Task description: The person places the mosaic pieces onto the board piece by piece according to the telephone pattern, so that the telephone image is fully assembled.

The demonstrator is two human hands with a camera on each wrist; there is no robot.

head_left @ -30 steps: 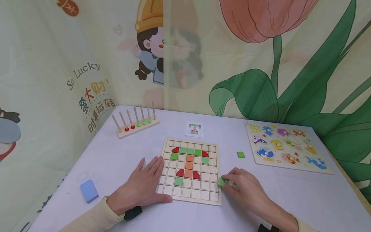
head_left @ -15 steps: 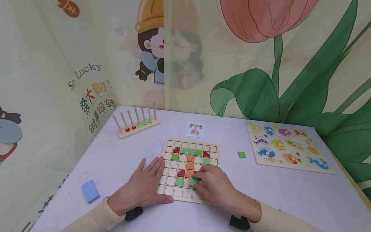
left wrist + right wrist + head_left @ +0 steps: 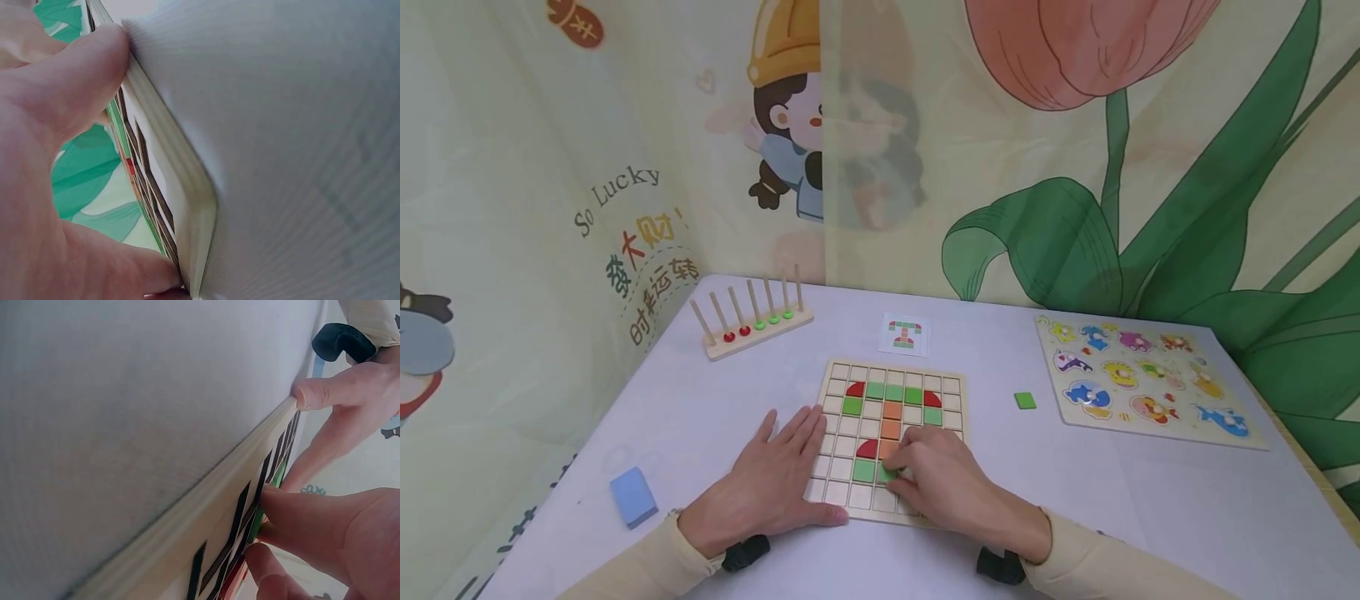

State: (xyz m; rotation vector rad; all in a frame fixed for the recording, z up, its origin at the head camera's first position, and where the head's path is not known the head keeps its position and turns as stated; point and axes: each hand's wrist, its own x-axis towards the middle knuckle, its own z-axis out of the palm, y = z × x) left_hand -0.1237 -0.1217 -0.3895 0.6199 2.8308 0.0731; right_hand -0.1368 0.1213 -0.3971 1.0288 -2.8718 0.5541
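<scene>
A wooden grid board (image 3: 861,497) lies on the table, with green and orange square tiles and red quarter-round tiles in several of its cells. Along its left side rests my left hand (image 3: 772,483), fingers straight, thumb at the near edge; the left wrist view shows thumb and finger touching the rim. My right hand (image 3: 942,481) reaches over the board's lower part and pinches a green square tile (image 3: 888,473) at the cell right of another green tile (image 3: 864,471). In the right wrist view, fingertips meet this green tile (image 3: 255,526). The hand hides cells at the lower right.
A loose green tile (image 3: 1025,401) lies right of the board. Behind the board is a pattern card (image 3: 904,334). A peg stand (image 3: 760,332) with rings is at the back left, an animal puzzle board (image 3: 1138,417) at the right, a blue block (image 3: 633,497) at the left.
My right hand has carried the green tile from the board's right edge leftward to a cell in the lower middle, lowering it there. The left hand has stayed in place.
</scene>
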